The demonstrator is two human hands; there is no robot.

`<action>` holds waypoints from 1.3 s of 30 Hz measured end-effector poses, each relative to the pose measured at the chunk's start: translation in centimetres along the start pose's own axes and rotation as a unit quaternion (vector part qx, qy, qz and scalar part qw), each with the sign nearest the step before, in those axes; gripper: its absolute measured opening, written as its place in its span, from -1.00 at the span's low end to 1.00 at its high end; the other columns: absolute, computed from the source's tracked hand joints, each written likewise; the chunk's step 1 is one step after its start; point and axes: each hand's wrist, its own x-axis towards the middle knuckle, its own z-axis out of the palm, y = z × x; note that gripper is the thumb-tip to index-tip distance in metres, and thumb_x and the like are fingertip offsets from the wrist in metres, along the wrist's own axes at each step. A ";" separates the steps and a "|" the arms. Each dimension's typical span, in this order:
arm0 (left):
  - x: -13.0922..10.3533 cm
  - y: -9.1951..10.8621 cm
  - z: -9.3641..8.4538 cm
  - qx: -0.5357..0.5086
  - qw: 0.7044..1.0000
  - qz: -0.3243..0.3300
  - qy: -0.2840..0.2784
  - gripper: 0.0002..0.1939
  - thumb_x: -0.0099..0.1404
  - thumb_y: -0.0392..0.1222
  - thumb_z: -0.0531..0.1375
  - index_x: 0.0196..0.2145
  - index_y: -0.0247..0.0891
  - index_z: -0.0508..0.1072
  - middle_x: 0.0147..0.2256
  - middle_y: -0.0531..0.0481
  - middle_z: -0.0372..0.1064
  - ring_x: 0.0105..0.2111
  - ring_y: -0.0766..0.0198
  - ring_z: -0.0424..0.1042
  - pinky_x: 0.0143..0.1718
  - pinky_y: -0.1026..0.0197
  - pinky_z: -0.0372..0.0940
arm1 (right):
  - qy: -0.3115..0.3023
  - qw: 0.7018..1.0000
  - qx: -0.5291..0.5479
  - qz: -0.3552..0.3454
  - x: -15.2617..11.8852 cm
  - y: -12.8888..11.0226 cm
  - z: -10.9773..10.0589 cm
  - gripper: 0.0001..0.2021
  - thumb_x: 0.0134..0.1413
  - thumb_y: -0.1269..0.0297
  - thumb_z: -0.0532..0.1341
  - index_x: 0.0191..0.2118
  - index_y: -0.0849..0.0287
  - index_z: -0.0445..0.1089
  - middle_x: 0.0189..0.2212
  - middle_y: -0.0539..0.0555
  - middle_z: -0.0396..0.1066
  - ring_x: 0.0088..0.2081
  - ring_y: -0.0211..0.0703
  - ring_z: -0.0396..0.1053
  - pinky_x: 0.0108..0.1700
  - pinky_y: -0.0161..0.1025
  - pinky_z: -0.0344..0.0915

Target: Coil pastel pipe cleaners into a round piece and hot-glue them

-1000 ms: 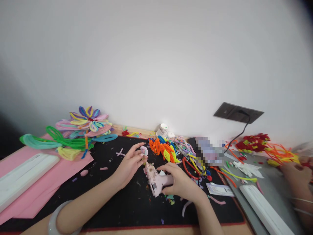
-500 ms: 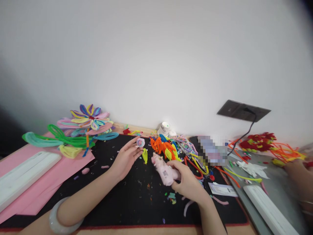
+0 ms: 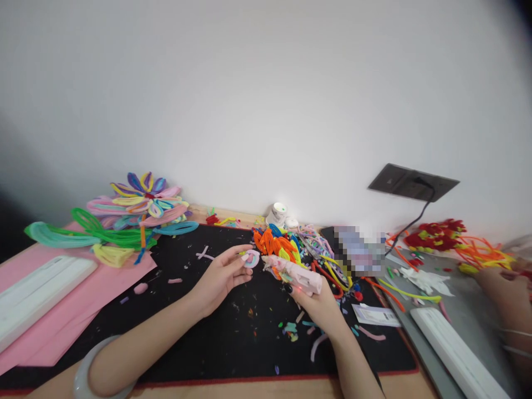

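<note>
My left hand [image 3: 222, 277] pinches a small coil of pipe cleaner [image 3: 250, 259] in pink, white and pale blue between thumb and fingertips, above the black mat [image 3: 199, 343]. In my right hand [image 3: 320, 307] is a pale pink glue gun [image 3: 297, 275], held by its grip. Its nozzle points left and stands just beside the coil; whether they touch I cannot tell. A small red light glows on the gun near my thumb. Behind the gun lie orange pipe cleaner loops [image 3: 272, 242], partly covered by it.
A large pipe cleaner flower [image 3: 149, 197] lies at back left, near pink sheets [image 3: 83, 316] and a white bar [image 3: 41, 293]. Scraps [image 3: 291, 331] dot the mat. At right are a white cup [image 3: 277, 213], a blurred rectangle [image 3: 359, 252], a wall socket cord [image 3: 409, 228] and another person's hand [image 3: 502, 288].
The glue gun has swung from pointing up-left to nearly level, its nozzle now by the coil. My left hand has shifted slightly right with the coil. The gun's red light now shows.
</note>
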 end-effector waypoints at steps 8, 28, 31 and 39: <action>0.0 -0.2 -0.1 0.005 1.000 -0.010 -0.025 -0.72 0.16 -0.21 0.35 -0.14 -0.21 0.54 -0.30 -0.04 0.50 -0.41 0.35 0.46 -0.28 0.26 0.40 | 0.004 1.000 -0.017 -0.003 0.0 0.2 0.0 -0.70 0.02 0.35 0.23 -0.09 0.17 0.54 -0.16 0.10 0.58 -0.14 0.03 0.51 -0.07 -0.14 0.45; 0.1 -0.4 -0.2 0.044 0.999 0.013 -0.028 -0.70 0.12 -0.11 0.36 -0.18 -0.22 0.56 -0.45 0.05 0.39 -0.54 0.45 0.23 -0.51 0.36 0.14 | 0.005 1.000 -0.027 0.000 -0.1 0.3 0.0 -0.69 0.05 0.32 0.23 -0.06 0.18 0.53 -0.15 0.11 0.57 -0.14 0.04 0.51 -0.08 -0.10 0.46; 0.3 -0.5 -0.3 0.053 0.998 0.023 -0.027 -0.72 0.13 -0.10 0.36 -0.20 -0.22 0.57 -0.40 0.02 0.42 -0.52 0.43 0.22 -0.49 0.34 0.13 | 0.001 1.000 -0.021 -0.014 -0.1 0.2 0.0 -0.68 0.04 0.33 0.24 -0.05 0.16 0.53 -0.12 0.11 0.56 -0.09 0.04 0.50 -0.02 -0.11 0.42; 0.3 -0.6 -0.2 0.048 0.998 0.026 -0.027 -0.74 0.15 -0.11 0.34 -0.20 -0.22 0.56 -0.32 -0.04 0.48 -0.42 0.33 0.34 -0.40 0.28 0.18 | -0.015 1.000 -0.007 -0.026 0.0 -0.2 0.0 -0.68 0.06 0.34 0.23 -0.04 0.13 0.52 -0.10 0.08 0.55 -0.08 0.01 0.50 0.02 -0.12 0.40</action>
